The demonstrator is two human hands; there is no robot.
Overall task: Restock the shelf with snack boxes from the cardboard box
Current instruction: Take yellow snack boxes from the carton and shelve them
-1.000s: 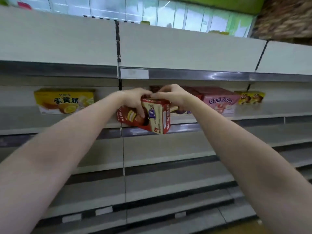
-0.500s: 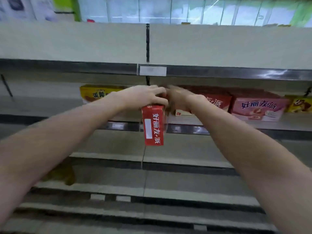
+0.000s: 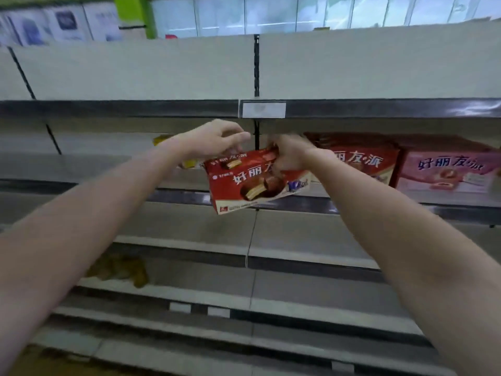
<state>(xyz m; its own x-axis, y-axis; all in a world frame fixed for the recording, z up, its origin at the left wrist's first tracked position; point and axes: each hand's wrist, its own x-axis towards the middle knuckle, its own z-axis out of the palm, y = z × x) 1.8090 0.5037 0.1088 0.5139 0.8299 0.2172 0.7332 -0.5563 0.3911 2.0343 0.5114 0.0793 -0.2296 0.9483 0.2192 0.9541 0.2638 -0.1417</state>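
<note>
Now my right hand [image 3: 288,158] clamps the red box [image 3: 257,181], front outward, before the shelf [image 3: 447,198]; left hand [image 3: 217,139] hovers, fingers apart.

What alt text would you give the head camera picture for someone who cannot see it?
Two bare hands hold a tilted red cardboard snack box before a mostly empty grey metal store shelf: the right hand grips its top right end, the left hand is open at its top left. A matching red box and a pink box stand on the shelf to the right.

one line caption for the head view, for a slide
Both hands, left hand and right hand, tilt a red snack box toward the shelf.
</note>
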